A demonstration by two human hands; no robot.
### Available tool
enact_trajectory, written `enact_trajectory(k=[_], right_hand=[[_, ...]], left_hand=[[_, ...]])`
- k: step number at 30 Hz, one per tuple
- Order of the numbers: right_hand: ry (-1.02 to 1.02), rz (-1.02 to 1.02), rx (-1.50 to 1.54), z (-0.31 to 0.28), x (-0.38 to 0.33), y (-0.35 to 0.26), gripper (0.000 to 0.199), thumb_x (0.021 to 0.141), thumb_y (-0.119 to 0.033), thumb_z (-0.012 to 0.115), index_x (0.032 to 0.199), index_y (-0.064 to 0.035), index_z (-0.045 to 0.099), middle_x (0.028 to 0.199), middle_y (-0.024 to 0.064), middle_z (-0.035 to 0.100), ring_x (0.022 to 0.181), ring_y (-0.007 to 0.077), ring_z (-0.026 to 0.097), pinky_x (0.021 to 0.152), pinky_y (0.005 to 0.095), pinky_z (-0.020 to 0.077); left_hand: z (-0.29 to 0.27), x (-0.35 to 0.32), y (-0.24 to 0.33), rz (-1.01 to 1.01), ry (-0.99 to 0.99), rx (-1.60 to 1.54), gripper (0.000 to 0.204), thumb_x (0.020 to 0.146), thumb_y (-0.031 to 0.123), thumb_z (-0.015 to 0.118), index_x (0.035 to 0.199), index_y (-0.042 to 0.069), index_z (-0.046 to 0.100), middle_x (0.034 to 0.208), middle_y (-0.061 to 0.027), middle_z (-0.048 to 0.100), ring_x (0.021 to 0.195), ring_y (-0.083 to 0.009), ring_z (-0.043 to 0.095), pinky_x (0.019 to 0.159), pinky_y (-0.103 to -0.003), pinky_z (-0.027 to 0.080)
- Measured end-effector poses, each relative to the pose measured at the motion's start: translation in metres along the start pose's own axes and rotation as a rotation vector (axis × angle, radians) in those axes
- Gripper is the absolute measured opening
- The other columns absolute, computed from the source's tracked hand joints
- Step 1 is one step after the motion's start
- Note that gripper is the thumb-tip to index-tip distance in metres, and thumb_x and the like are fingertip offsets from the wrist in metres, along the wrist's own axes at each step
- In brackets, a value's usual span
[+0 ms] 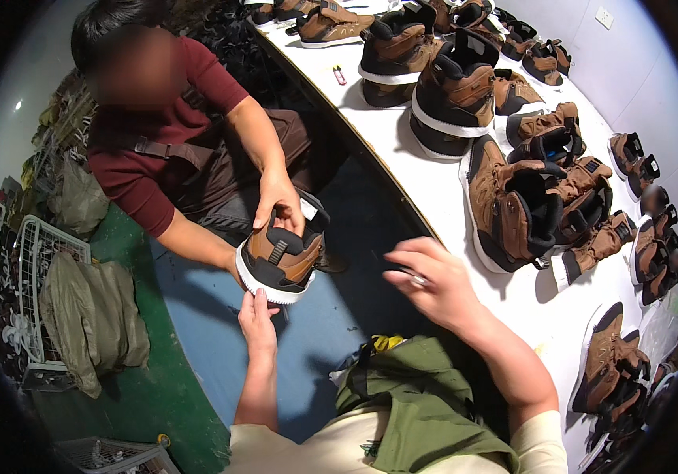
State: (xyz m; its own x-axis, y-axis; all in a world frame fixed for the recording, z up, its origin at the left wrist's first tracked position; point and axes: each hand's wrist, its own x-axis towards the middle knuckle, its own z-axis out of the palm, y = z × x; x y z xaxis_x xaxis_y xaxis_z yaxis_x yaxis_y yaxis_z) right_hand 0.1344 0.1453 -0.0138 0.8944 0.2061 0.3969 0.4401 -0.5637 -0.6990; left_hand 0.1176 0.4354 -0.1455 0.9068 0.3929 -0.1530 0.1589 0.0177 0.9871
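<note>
A brown and black high-top shoe [290, 259] with a white sole is held out over the blue floor. A co-worker in a dark red shirt holds it, one hand in its collar and the other at its side. My left hand [259, 325] grips the near edge of its white sole from below. To the right of that shoe, my right hand [438, 286] hovers near the table edge, fingers slightly bent and apart. It wears a ring-like band, and I see nothing held in it.
A white table [390, 170] runs along the right, carrying several brown shoes [513, 207], some stacked. A small pink lighter-like object [339, 75] lies near its edge. Left, a white wire basket [39, 261] stands beside a drab cloth bag [94, 316]. Green cloth [426, 403] covers my lap.
</note>
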Motion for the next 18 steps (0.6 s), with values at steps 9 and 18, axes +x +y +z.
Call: enact_trajectory(k=[9,18], right_hand=[[-0.176,0.087,0.226,0.127,0.047,0.018,0.038,0.080,-0.032,0.077,0.101,-0.0015,0.069,0.094,0.0133,0.068,0.084,0.0311,0.069,0.071,0.0374,0.0546],[-0.414,0.096,0.044,0.137,0.077,-0.030,0.046,0.076,-0.049,0.074,0.081,-0.0034,0.073,0.068,0.0152,0.066,0.068,0.0329,0.068,0.064,0.0411,0.0540]], left_hand=[[-0.016,0.002,0.001,-0.234,0.043,-0.547,0.039,0.098,0.029,0.060,0.123,0.000,0.056,0.114,-0.0096,0.065,0.101,-0.0193,0.064,0.086,-0.035,0.053],[-0.030,0.014,0.000,-0.328,-0.091,-0.842,0.049,0.102,0.034,0.046,0.140,0.002,0.045,0.138,-0.0123,0.054,0.125,-0.0273,0.053,0.106,-0.045,0.042]])
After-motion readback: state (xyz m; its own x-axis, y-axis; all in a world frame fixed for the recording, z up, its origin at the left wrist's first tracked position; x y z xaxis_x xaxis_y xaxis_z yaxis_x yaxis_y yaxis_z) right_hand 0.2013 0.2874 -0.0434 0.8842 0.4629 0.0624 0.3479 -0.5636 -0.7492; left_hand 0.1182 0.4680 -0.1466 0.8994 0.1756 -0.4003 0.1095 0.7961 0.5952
